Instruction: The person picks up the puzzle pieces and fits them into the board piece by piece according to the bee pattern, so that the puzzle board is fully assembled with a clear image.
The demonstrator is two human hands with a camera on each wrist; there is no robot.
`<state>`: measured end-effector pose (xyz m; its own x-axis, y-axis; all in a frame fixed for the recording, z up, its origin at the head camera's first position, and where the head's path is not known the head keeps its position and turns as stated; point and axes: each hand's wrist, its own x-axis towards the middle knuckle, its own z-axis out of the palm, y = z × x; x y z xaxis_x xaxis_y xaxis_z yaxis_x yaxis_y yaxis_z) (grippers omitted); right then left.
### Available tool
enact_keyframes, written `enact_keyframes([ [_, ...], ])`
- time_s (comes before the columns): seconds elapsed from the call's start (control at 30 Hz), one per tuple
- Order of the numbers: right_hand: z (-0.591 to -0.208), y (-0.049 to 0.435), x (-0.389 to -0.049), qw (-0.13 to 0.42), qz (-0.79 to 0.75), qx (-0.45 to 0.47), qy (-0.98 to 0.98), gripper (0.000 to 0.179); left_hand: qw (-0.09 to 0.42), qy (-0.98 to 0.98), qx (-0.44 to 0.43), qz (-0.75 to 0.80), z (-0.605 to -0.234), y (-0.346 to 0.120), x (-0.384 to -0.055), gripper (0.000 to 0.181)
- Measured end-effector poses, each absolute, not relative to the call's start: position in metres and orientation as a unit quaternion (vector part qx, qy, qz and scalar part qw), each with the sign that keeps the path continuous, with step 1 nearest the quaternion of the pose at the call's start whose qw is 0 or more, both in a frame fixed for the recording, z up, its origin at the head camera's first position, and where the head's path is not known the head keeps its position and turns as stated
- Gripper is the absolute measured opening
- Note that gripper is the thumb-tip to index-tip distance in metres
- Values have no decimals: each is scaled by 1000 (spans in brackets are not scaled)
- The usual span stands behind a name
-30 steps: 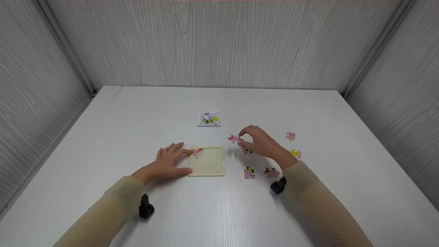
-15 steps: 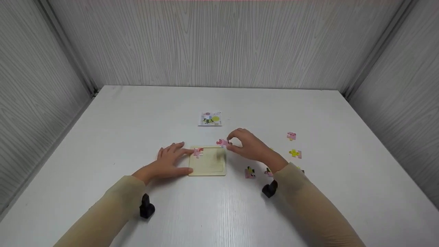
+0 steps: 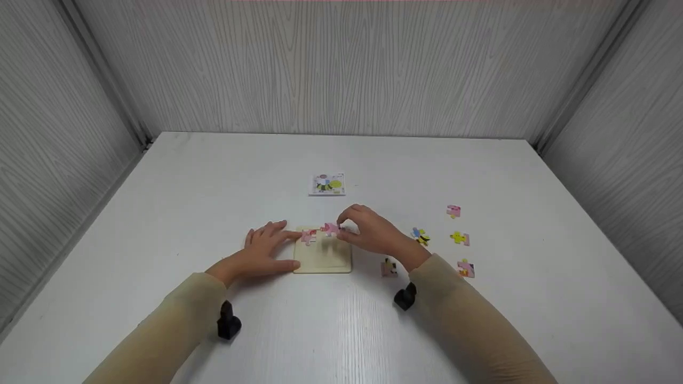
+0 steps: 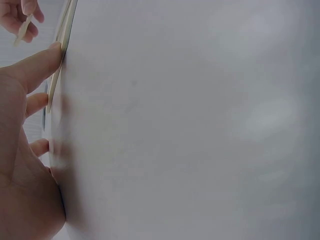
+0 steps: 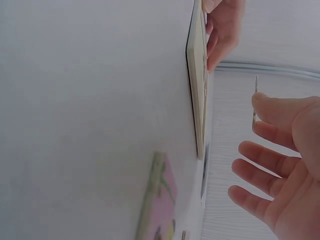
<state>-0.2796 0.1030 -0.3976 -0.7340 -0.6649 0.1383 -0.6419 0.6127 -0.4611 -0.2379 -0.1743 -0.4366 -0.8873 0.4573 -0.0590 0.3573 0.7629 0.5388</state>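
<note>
My left hand [image 3: 262, 252] lies at the left side of a pale wooden puzzle tray [image 3: 323, 261], thumb on its lower left corner and index finger at its upper left, other fingers spread on the table. One pink puzzle piece [image 3: 308, 237] sits in the tray's upper left corner. My right hand [image 3: 371, 230] pinches a second pink puzzle piece [image 3: 329, 229] between thumb and index finger, above the tray's upper part. In the right wrist view that piece [image 5: 255, 105] shows edge-on, raised off the tray, with the other fingers loosely spread.
Right of the tray lie several loose puzzle pieces, among them a bee-striped piece [image 3: 420, 236], a yellow piece [image 3: 459, 238] and a pink piece [image 3: 453, 211]. A square picture card [image 3: 327, 184] lies behind the tray. Grey wood-grain panels [image 3: 341, 69] enclose the table.
My right hand has carried the pinched puzzle piece left, from beside the tray to above it. My left hand has stayed in place on the tray.
</note>
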Motion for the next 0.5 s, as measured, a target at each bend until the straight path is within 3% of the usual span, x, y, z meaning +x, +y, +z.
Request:
enact_keyframes([
  [0.5, -401, 79, -288, 90, -221, -313, 919, 30, 99, 936, 214, 262, -435, -174, -237, 66],
])
